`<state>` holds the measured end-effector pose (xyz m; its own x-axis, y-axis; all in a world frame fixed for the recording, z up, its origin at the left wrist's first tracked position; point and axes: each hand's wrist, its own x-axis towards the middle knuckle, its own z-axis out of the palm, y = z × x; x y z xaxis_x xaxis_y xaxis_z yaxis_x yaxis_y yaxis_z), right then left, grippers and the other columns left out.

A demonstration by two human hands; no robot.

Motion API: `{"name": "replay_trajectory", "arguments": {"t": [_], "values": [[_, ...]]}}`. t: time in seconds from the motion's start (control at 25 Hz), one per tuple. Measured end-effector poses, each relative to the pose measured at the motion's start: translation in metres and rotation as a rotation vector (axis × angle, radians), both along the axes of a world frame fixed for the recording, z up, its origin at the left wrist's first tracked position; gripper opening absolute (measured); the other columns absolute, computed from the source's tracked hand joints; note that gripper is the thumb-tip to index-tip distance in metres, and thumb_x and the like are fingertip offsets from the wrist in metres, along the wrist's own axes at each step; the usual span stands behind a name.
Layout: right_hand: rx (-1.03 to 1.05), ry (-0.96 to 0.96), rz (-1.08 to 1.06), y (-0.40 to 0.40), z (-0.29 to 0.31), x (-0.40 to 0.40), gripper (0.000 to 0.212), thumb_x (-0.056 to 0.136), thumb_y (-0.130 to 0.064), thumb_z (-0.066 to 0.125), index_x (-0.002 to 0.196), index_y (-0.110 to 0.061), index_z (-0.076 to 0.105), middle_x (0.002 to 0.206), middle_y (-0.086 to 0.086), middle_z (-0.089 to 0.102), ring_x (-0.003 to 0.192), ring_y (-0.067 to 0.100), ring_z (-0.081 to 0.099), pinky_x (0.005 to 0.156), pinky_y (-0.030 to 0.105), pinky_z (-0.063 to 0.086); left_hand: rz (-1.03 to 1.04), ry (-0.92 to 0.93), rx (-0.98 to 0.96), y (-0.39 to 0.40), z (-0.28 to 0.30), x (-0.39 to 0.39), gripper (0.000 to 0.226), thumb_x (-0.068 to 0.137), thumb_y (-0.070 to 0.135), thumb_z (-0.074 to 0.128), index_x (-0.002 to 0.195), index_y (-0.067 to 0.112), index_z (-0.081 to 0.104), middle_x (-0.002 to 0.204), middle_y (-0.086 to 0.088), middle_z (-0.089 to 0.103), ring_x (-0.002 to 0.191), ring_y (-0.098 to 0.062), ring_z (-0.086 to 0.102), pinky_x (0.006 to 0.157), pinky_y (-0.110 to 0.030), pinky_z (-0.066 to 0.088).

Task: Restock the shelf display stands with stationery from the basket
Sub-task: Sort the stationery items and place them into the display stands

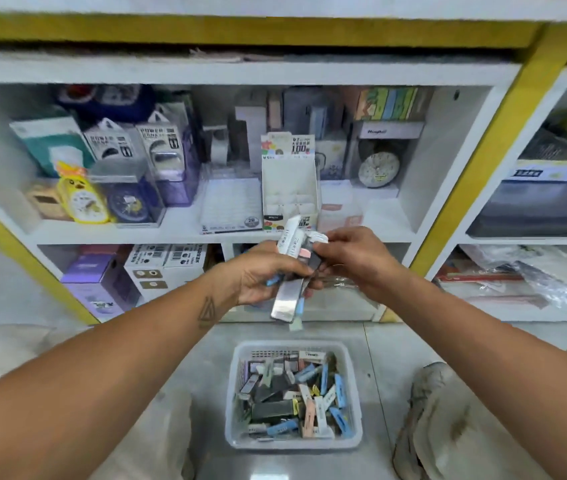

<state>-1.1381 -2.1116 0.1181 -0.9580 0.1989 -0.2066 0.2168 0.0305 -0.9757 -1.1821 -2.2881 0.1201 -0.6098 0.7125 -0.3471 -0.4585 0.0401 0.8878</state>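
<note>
My left hand [264,271] grips a bundle of eraser packs [290,271], white, pink, blue and silver-grey sleeves fanned out in front of the shelf. My right hand [351,258] pinches the top of the same bundle from the right. Just behind and above the hands stands a white cardboard display stand [289,174] on the middle shelf, with a few white erasers low inside it. On the floor below sits a clear plastic basket [237,403] filled with several more eraser packs [296,400] in blue, pink, black and white.
The white shelf [185,233] with yellow posts holds alarm clocks [84,199], boxed goods and a flat 2B box [230,206] left of the stand. A boxed clock [379,161] stands to its right. A worn shoe [448,420] rests on the floor right of the basket.
</note>
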Motion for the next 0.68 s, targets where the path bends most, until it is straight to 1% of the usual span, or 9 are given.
{"name": "replay_trajectory", "arguments": {"t": [0.12, 0.24, 0.32, 0.36, 0.44, 0.48, 0.56, 0.6, 0.68], "values": [[0.015, 0.037, 0.001, 0.001, 0.025, 0.001, 0.016, 0.087, 0.000, 0.071, 0.103, -0.001, 0.069, 0.078, 0.015, 0.071, 0.058, 0.019, 0.061, 0.060, 0.029, 0.058, 0.027, -0.028, 0.007, -0.002, 0.024, 0.001, 0.032, 0.086, -0.017, 0.054, 0.116, -0.005, 0.061, 0.100, -0.027, 0.070, 0.083, -0.037, 0.070, 0.083, -0.048, 0.057], [0.073, 0.073, -0.018, 0.005, 0.045, -0.004, 0.026, 0.087, 0.003, 0.071, 0.111, -0.005, 0.068, 0.083, 0.015, 0.073, 0.056, 0.019, 0.065, 0.061, 0.026, 0.059, 0.126, -0.064, -0.014, -0.003, 0.040, -0.011, 0.033, 0.082, -0.016, 0.060, 0.113, -0.004, 0.064, 0.101, -0.027, 0.070, 0.087, -0.036, 0.071, 0.083, -0.048, 0.059], [0.126, 0.119, -0.054, 0.011, 0.060, -0.016, 0.024, 0.086, 0.006, 0.070, 0.108, -0.004, 0.072, 0.088, 0.014, 0.074, 0.054, 0.021, 0.067, 0.060, 0.023, 0.059, 0.218, -0.076, -0.044, -0.002, 0.054, -0.028, 0.040, 0.079, -0.013, 0.066, 0.118, -0.005, 0.063, 0.115, -0.026, 0.067, 0.101, -0.036, 0.069, 0.090, -0.048, 0.056], [0.145, 0.148, -0.075, 0.014, 0.067, -0.024, 0.022, 0.085, 0.008, 0.070, 0.103, -0.004, 0.073, 0.092, 0.013, 0.074, 0.053, 0.020, 0.067, 0.059, 0.022, 0.058, 0.273, -0.091, -0.052, -0.002, 0.060, -0.038, 0.042, 0.078, -0.011, 0.068, 0.119, -0.005, 0.063, 0.119, -0.025, 0.066, 0.101, -0.034, 0.069, 0.088, -0.047, 0.058], [0.188, 0.205, -0.128, 0.024, 0.081, -0.042, 0.017, 0.085, 0.010, 0.068, 0.091, -0.005, 0.075, 0.094, 0.014, 0.073, 0.050, 0.016, 0.066, 0.057, 0.019, 0.056, 0.378, -0.129, -0.038, -0.003, 0.068, -0.059, 0.036, 0.080, -0.011, 0.066, 0.115, -0.004, 0.062, 0.112, -0.024, 0.067, 0.084, -0.031, 0.072, 0.072, -0.045, 0.062], [0.218, 0.224, -0.161, 0.029, 0.086, -0.050, 0.015, 0.085, 0.009, 0.068, 0.086, -0.004, 0.074, 0.092, 0.016, 0.073, 0.050, 0.015, 0.066, 0.058, 0.020, 0.057, 0.406, -0.135, -0.037, -0.005, 0.071, -0.069, 0.031, 0.082, -0.012, 0.063, 0.113, -0.004, 0.060, 0.105, -0.024, 0.068, 0.077, -0.030, 0.071, 0.066, -0.044, 0.062], [0.304, 0.256, -0.206, 0.041, 0.092, -0.069, 0.006, 0.084, 0.002, 0.073, 0.084, -0.003, 0.075, 0.084, 0.015, 0.074, 0.057, 0.018, 0.071, 0.069, 0.031, 0.062, 0.432, -0.132, -0.066, -0.007, 0.077, -0.088, 0.021, 0.086, -0.014, 0.057, 0.105, -0.004, 0.058, 0.084, -0.023, 0.070, 0.062, -0.027, 0.071, 0.059, -0.040, 0.061], [0.338, 0.274, -0.197, 0.044, 0.094, -0.079, 0.002, 0.082, -0.004, 0.077, 0.084, -0.004, 0.075, 0.080, 0.013, 0.075, 0.063, 0.020, 0.073, 0.076, 0.035, 0.062, 0.445, -0.128, -0.079, -0.007, 0.079, -0.097, 0.017, 0.088, -0.015, 0.055, 0.101, -0.004, 0.057, 0.079, -0.023, 0.069, 0.056, -0.025, 0.070, 0.055, -0.039, 0.061], [0.414, 0.267, -0.163, 0.047, 0.095, -0.101, 0.014, 0.078, -0.017, 0.085, 0.086, -0.009, 0.076, 0.078, 0.007, 0.076, 0.073, 0.020, 0.075, 0.078, 0.034, 0.059, 0.471, -0.108, -0.097, -0.006, 0.083, -0.113, 0.016, 0.089, -0.015, 0.054, 0.100, -0.004, 0.056, 0.084, -0.024, 0.064, 0.051, -0.024, 0.069, 0.052, -0.038, 0.060]]}}
